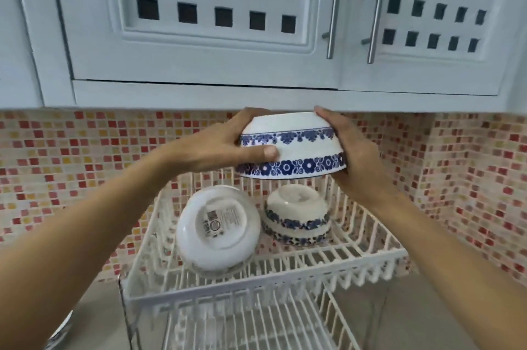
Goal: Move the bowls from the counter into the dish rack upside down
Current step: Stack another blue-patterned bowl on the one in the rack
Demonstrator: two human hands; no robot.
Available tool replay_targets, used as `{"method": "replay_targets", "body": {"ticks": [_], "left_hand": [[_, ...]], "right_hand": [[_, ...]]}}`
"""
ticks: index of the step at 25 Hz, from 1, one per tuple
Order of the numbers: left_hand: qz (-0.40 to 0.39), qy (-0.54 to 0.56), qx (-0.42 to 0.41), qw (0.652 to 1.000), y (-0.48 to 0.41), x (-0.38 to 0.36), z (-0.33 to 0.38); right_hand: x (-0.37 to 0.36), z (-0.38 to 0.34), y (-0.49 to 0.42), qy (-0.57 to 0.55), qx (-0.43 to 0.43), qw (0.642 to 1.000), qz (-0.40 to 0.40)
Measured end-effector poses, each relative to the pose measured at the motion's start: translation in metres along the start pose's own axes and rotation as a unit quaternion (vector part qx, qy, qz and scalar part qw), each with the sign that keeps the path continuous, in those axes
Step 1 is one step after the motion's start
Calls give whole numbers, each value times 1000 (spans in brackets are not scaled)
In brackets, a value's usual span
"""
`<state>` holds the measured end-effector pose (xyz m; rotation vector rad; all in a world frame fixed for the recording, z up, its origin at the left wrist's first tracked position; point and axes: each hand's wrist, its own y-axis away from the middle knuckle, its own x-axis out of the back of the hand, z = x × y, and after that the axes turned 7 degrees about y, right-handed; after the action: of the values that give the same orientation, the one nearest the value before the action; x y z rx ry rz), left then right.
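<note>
Dish rack (368, 257) upper tier already has two inverted bowls (218, 228) at the back. I've got a third, the blue-banded bowl (291, 147), rim-down above them; left hand (216, 144) and right hand (353, 161) clamp opposite sides to keep it level.
</note>
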<state>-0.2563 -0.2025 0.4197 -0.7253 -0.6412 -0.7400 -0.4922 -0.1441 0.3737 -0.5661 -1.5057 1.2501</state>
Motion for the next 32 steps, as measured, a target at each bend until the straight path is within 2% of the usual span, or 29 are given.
{"method": "replay_targets", "body": {"ticks": [4,7,9,11,13,17,21,32], "left_hand": [[-38,-10,45,998,-45,-20,2],[-47,-33,73,996,-63,-34,-8],[-42,-51,98,993,-72,-44,-17],[-41,-62,121,990,-80,-52,-26],[-46,-74,142,986,-86,-59,-35],[-73,-149,168,972,-92,-74,-47],[-108,-224,211,945,-97,-84,-55],[-160,-273,245,917,-102,-97,-57]], "right_hand": [[-5,42,13,1,62,998,-2],[-20,67,24,-13,36,997,-63],[-26,84,27,-31,-5,985,-169],[-29,98,31,-54,-25,945,-322],[-32,105,36,-81,-26,909,-409],[-40,108,41,-129,-69,891,-430],[-44,107,44,-136,-62,869,-473],[-51,107,48,-116,-49,843,-523]]}}
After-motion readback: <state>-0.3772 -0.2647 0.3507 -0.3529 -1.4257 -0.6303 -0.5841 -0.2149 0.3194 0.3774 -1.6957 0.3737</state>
